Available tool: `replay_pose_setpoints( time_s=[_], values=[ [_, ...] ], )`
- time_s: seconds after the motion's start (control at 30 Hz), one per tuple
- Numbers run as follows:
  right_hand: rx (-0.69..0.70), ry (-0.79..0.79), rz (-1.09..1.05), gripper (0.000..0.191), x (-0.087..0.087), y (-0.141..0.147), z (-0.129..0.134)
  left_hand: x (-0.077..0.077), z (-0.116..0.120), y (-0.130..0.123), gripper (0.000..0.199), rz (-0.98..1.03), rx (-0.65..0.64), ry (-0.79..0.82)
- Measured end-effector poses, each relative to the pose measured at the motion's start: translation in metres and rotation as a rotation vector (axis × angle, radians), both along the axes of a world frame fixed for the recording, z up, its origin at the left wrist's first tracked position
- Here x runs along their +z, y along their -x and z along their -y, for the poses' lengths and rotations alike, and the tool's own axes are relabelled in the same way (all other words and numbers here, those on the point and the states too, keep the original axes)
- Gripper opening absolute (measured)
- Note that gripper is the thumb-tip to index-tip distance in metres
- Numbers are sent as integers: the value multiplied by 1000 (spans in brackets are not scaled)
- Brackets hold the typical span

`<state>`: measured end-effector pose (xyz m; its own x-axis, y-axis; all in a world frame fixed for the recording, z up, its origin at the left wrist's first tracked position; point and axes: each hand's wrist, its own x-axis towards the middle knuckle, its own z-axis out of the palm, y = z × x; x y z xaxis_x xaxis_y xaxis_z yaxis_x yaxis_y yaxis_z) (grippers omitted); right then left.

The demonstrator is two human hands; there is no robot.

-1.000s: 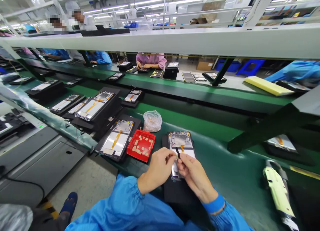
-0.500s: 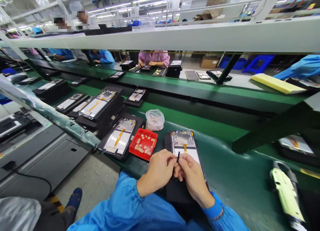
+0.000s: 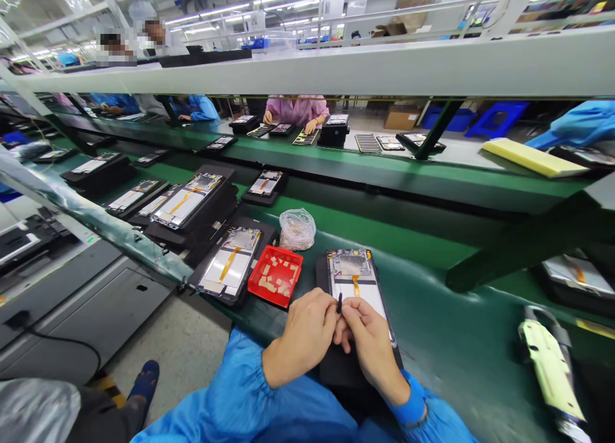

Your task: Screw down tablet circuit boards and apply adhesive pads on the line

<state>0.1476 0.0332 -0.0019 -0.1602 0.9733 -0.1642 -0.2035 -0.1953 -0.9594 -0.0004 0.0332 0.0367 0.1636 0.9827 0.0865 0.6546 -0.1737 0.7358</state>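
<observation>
My left hand (image 3: 310, 324) and my right hand (image 3: 368, 334) meet over an opened tablet (image 3: 353, 264), fingertips close together. Between them a small narrow black piece (image 3: 340, 302) sticks up, pinched by my right thumb and finger. My left fingers are also pinched at its lower end; whatever is inside them is hidden. The tablet shows its circuit board, white battery cells and an orange ribbon cable, and rests on a black foam block (image 3: 331, 366). My hands cover its lower left part.
Left of my hands are a red tray (image 3: 298, 278) of small beige pieces, a clear bag (image 3: 298, 228) of small parts and another opened tablet (image 3: 230, 264). A pale-green power screwdriver (image 3: 548, 366) lies right. Beyond the green belt (image 3: 408, 238), a pink-sleeved person (image 3: 295, 113) works.
The black piece has shifted slightly left and tilted between my fingertips. A tablet on the belt has slid a little right. Across the line, the pink-sleeved person's hands have moved apart.
</observation>
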Motion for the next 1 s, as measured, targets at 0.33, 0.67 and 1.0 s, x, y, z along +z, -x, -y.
replay_pose_setpoints(
  time_s=[0.33,0.67,1.0],
  values=[
    [-18,80,-71,39,6,-2,-1,-3,3,-5,19,-211,11,-141],
    [150,-790,852,15,4,-91,14,-22,-41,90,34,-836,145,116],
    [117,-1032,965,16,-15,-94,24,-48,-45,105,36,-819,314,-42]
  ],
)
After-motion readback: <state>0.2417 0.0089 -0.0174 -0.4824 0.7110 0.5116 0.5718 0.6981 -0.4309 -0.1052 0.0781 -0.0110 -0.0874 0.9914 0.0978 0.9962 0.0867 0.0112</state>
